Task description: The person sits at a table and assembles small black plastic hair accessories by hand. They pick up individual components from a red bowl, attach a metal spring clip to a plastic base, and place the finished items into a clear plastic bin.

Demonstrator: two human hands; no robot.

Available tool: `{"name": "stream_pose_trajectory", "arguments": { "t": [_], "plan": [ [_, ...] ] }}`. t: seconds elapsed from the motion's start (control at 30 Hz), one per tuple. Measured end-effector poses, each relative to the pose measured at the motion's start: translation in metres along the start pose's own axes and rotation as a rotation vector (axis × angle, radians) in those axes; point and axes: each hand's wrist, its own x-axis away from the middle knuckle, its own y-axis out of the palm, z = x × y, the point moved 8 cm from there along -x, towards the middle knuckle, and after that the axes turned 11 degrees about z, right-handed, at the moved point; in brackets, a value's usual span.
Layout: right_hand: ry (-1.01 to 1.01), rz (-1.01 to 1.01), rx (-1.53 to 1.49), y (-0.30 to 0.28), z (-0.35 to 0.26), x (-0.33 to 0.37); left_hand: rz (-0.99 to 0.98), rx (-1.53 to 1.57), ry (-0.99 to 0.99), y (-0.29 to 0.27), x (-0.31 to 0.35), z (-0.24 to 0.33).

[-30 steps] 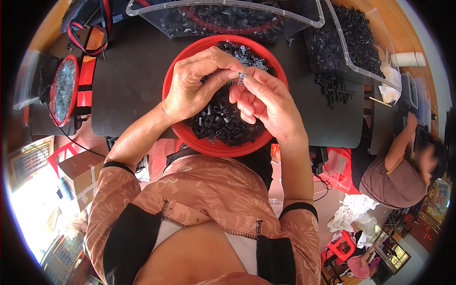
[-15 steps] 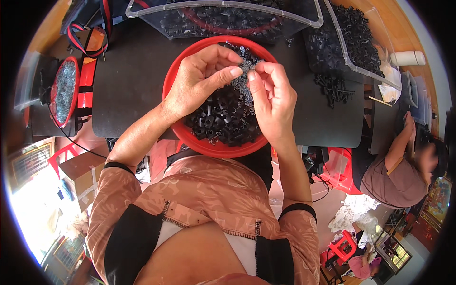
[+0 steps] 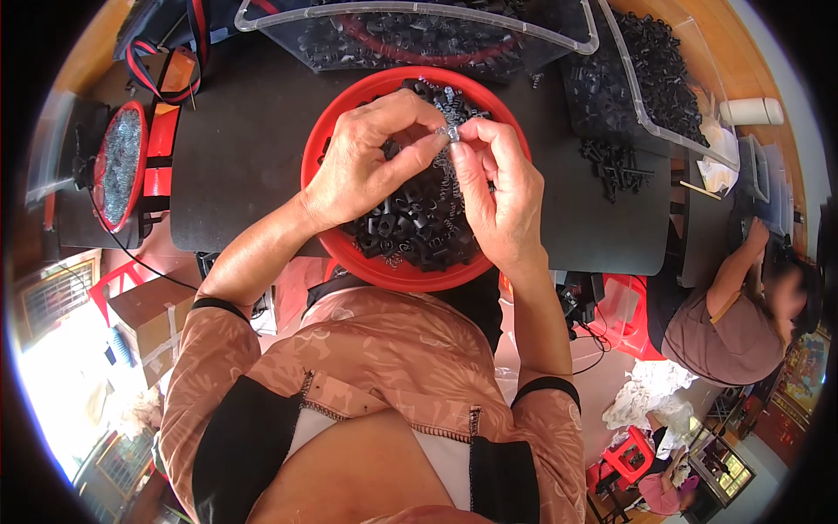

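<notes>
We count left hand [image 3: 375,162] and right hand [image 3: 506,196], both pinching one small spring [image 3: 453,133] over large red basin [image 3: 312,175]; second basin [image 3: 138,144] left, two clear bins [image 3: 635,96] beyond. Large red basin crosses tabletop [image 3: 240,157] near edge; room either side.

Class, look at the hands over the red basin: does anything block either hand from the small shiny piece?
Nothing visible does. The left hand and right hand both touch the small shiny piece; the black parts lie below in the red basin, not between.
</notes>
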Motion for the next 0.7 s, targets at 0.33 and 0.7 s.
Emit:
{"name": "stream_pose_trajectory", "arguments": {
  "t": [0.33, 0.7],
  "plan": [
    [0.727, -0.189, -0.665, 0.013, 0.028, 0.013, 0.075, -0.25, 0.414, 0.004, 0.007, 0.026],
    [1.054, -0.22, -0.85, 0.02, 0.024, 0.023, 0.074, -0.349, 0.538, 0.003, 0.008, 0.032]
  ]
}}
